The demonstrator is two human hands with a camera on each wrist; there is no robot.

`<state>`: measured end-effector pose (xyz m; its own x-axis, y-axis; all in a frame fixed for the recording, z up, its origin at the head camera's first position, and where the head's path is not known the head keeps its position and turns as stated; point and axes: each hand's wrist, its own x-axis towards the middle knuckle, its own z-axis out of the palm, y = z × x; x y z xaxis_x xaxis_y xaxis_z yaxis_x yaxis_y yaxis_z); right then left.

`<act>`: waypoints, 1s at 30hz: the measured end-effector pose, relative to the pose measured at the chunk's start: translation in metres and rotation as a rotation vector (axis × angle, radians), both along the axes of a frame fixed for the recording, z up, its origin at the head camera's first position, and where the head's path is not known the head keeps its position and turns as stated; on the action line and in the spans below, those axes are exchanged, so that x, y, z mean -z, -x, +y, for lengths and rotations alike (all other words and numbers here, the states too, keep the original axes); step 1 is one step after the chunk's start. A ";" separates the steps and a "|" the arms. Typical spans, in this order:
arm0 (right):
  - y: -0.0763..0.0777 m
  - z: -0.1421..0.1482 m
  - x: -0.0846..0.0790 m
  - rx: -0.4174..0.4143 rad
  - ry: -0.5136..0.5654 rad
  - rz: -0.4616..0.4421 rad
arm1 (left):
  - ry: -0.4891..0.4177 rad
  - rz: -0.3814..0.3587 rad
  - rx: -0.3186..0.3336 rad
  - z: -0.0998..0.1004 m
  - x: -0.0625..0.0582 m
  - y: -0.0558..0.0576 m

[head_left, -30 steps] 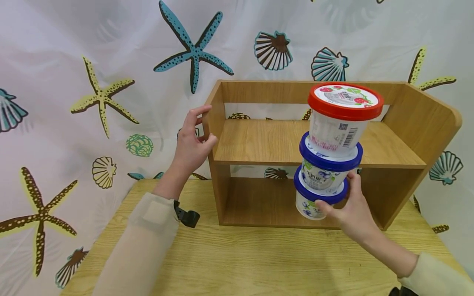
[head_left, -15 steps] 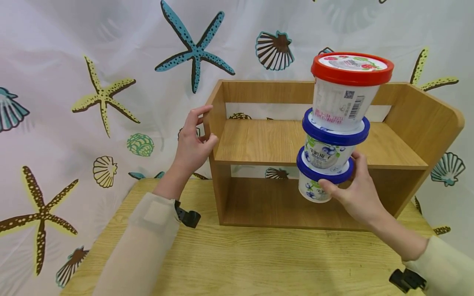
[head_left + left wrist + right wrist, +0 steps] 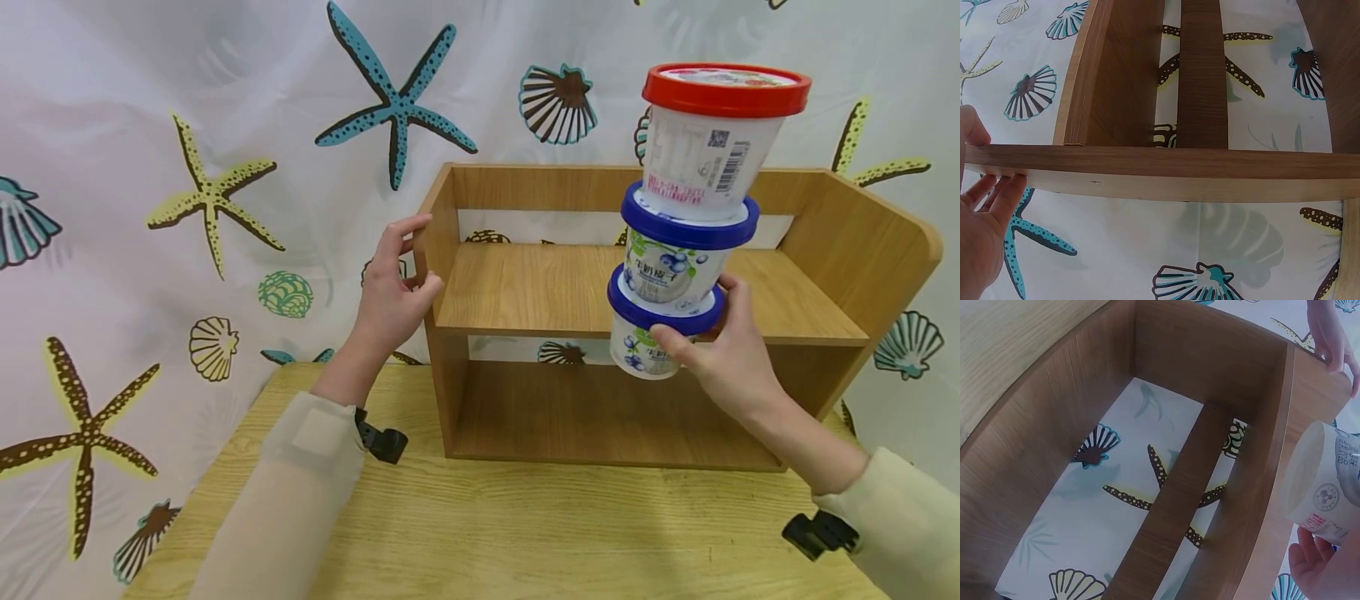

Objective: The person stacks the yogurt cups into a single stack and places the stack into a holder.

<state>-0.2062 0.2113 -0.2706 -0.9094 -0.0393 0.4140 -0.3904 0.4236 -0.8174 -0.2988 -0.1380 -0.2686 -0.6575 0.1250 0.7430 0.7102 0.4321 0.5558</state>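
Note:
My right hand [image 3: 727,358] grips the lowest tub [image 3: 637,354] of a three-tub stack held in the air before the wooden shelf [image 3: 525,287]. This blue-lidded tub carries a blueberry print. On it stands a second blue-lidded tub [image 3: 660,271]; at the top is a larger white tub [image 3: 693,158] with a red lid. In the right wrist view part of a tub [image 3: 1329,490] shows above the fingertips. My left hand [image 3: 393,292] holds the shelf's left side panel at its front edge, thumb and fingers on opposite faces, as the left wrist view [image 3: 988,231] confirms.
The shelf has an upper board, a lower compartment [image 3: 540,412] and a back rail [image 3: 540,187]. It stands on a light wooden table [image 3: 480,533]. Behind hangs a white curtain [image 3: 247,75] printed with starfish and shells.
My right hand has lifted the stack of tubs upward and slightly to the right; the bottom tub has risen from near the lower compartment toward the upper board's level. My left hand stays put.

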 end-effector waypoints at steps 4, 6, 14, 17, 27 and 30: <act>0.004 0.000 -0.002 0.011 -0.003 -0.001 | 0.000 0.001 -0.001 0.000 0.000 0.000; 0.006 -0.001 -0.002 0.016 -0.009 0.005 | 0.000 0.001 -0.001 -0.001 0.001 0.000; 0.016 -0.005 -0.002 0.024 -0.030 0.022 | -0.001 0.000 -0.004 -0.001 0.001 0.000; 0.019 -0.005 -0.001 0.028 -0.035 0.021 | -0.001 0.001 -0.005 -0.001 0.001 0.000; 0.029 -0.009 0.002 0.023 -0.008 0.025 | 0.000 -0.004 -0.007 0.000 0.000 0.000; 0.032 -0.011 0.002 0.019 0.002 0.025 | -0.001 -0.004 -0.006 0.000 0.000 0.000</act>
